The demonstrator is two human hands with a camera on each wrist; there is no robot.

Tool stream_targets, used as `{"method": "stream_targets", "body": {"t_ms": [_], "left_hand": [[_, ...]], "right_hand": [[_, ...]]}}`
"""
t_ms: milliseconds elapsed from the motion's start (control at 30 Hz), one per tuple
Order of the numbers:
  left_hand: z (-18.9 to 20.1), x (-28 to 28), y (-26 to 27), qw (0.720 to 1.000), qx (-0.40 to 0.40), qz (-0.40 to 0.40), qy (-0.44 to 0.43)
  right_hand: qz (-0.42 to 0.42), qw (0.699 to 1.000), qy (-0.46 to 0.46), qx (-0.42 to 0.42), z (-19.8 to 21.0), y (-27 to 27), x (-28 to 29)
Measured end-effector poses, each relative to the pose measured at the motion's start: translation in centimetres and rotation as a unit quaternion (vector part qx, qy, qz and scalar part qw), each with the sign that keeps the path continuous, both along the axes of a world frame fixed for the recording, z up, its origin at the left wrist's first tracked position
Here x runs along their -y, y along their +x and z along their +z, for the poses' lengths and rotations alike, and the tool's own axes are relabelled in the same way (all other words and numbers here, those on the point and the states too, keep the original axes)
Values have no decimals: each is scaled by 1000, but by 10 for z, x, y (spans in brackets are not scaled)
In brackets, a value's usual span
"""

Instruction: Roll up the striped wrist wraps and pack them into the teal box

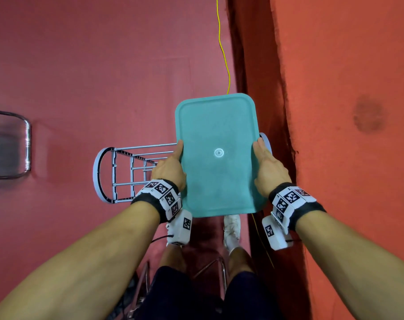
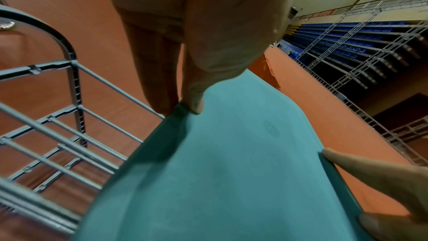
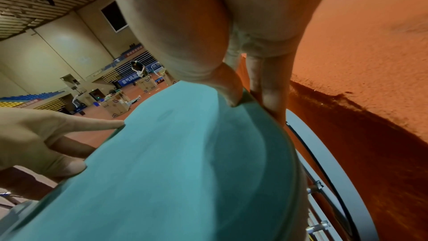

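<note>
Grey wire rack [image 1: 127, 172], yellow cord [image 1: 223, 47], red floor [image 1: 104, 65].

You've got the teal box [image 1: 217, 155] up in the air, lid side facing you, held level-ish over the red floor. It's a rounded-corner rectangle, long axis running away from you, matte teal plastic with a raised rim around the top and a little round molded mark near the middle. The lid looks closed flush on it, so you can't see inside at all. From the wrist views the top [image 2: 231, 162] reads as one smooth, slightly dished teal surface [image 3: 173, 162]. The striped wrist wraps don't show in any view.
</note>
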State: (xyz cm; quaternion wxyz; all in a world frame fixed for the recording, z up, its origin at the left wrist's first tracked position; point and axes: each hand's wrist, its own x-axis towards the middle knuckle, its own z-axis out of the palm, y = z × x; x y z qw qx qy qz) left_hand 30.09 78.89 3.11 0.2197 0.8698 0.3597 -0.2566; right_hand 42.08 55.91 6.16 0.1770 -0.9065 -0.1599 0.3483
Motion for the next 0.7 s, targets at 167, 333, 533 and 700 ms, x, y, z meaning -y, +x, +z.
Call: {"method": "stream_targets", "body": {"t_ms": [167,333,533,700], "left_hand": [[-1,-3,0,1000,-7,0,8],[3,-1,1,1000,-16,-1,2],[32,-6,14,999,-50,-22,-3],[95,-5,47,997,61,-3,48]], "right_hand": [[-5,1000,8,1,1,-9,0],[10,1000,-4,7,4,-8,0],[39,999,-36,9,4,2,-9],[61,995,-19,79,47,35,-9]]}}
